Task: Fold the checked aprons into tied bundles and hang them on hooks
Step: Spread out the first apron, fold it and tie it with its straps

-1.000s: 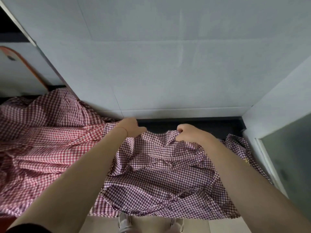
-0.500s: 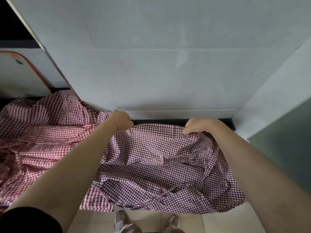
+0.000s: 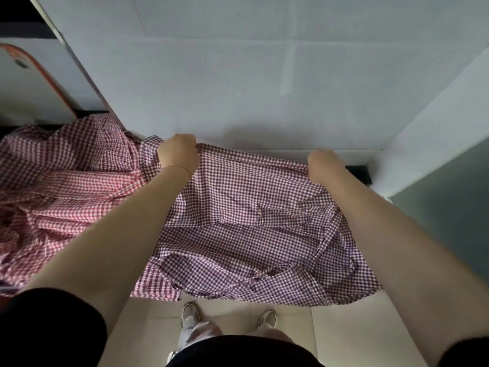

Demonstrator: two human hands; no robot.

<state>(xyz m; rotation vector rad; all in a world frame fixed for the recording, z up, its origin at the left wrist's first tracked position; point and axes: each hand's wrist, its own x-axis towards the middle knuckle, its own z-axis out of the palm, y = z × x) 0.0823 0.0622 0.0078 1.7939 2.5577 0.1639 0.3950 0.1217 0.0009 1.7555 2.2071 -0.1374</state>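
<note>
Here, purple checked apron taut between gripping left hand and right hand.

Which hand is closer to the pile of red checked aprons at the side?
Left. The left hand grips the purple checked apron at its far edge, right beside the pile of red checked aprons. The right hand grips that edge at its other end, farther from the pile.
</note>
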